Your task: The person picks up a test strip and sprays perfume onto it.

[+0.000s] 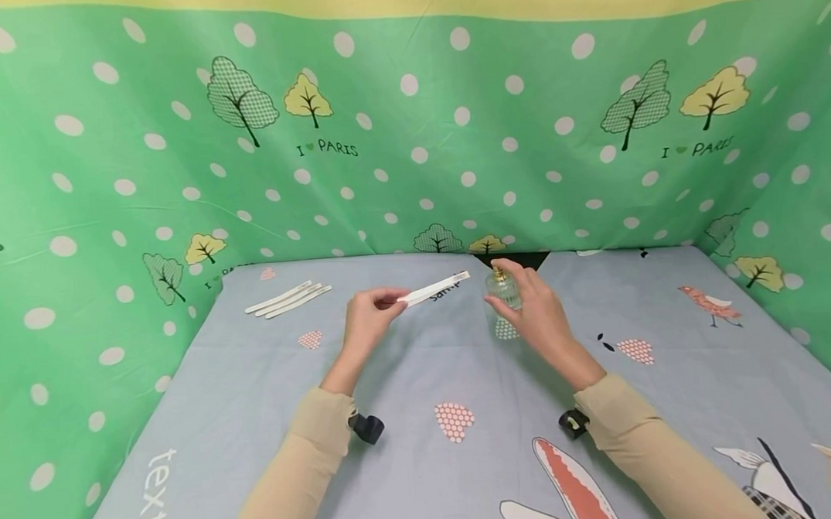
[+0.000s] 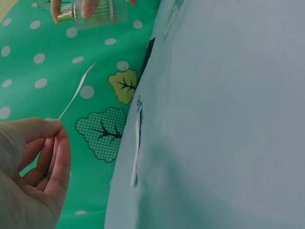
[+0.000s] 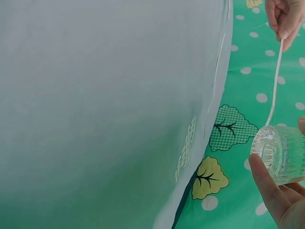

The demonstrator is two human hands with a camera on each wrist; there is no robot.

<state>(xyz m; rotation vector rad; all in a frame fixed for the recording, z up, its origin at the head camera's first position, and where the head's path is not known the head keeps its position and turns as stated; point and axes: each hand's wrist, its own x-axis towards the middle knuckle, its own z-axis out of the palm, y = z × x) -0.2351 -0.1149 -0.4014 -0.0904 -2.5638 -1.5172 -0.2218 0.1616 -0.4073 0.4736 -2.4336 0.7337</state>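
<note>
My left hand pinches one end of a thin white perfume test strip between thumb and fingers. The strip points to the right, and in the left wrist view it bends slightly along its length. My right hand grips a clear ribbed glass perfume bottle with a gold spray top. Its index finger rests at the spray top, while the thumb is on the near side of the glass. The bottle is upright, just right of the strip's free end. Below, another white strip lies on the cloth.
Three more white strips lie side by side at the back left of the grey-blue printed tablecloth. Green dotted fabric rises behind the table and along both sides. A black patch shows at the back edge.
</note>
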